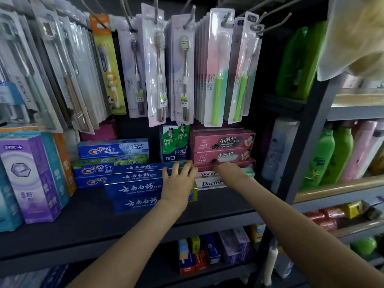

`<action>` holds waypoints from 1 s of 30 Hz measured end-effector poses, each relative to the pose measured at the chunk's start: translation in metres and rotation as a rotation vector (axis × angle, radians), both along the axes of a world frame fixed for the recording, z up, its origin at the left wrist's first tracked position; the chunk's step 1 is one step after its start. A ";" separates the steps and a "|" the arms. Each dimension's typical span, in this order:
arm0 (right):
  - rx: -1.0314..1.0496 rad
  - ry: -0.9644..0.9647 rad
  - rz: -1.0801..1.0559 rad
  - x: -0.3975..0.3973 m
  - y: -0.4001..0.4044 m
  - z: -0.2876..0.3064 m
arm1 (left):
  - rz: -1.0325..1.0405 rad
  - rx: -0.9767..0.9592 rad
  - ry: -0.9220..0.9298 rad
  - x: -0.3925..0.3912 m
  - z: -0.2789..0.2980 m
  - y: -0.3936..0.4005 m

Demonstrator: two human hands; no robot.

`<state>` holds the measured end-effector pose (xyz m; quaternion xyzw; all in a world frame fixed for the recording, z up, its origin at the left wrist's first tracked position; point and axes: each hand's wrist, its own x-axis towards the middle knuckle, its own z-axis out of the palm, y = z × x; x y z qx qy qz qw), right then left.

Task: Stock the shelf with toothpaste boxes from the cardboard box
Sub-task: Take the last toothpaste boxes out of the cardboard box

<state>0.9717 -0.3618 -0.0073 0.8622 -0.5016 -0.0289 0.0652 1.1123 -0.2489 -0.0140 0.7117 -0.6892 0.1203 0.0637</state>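
A stack of blue toothpaste boxes [135, 189] lies on the dark shelf [87, 221] in the middle. My left hand [178, 181] rests against the stack's right end, its fingers spread and straight over the top box. To the right lie two white "Doctor" boxes [209, 183] under a pile of pink baking-soda toothpaste boxes [222, 142]. My right hand [230, 173] lies flat on the top white box, which has a green end [249, 172], with its fingertips pointing left under the pink pile. No cardboard box is in view.
Crest boxes [113, 149] and purple boxes [31, 175] stand at the left, with green Darlie boxes [175, 142] behind. Toothbrush packs [218, 67] hang low over the shelf. A grey upright post [307, 129] bounds the right side, with bottles [330, 156] beyond it.
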 end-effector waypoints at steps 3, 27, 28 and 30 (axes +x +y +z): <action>-0.014 -0.058 -0.017 0.003 0.002 -0.003 | -0.002 0.044 0.046 0.004 0.003 -0.001; 0.966 0.258 0.168 -0.072 0.282 -0.501 | 0.137 1.062 0.577 -0.013 -0.432 0.248; 0.971 0.299 0.190 -0.073 0.288 -0.531 | 0.168 1.106 0.560 -0.010 -0.453 0.252; 0.952 0.390 0.247 -0.072 0.297 -0.581 | 0.188 1.136 0.509 -0.004 -0.488 0.256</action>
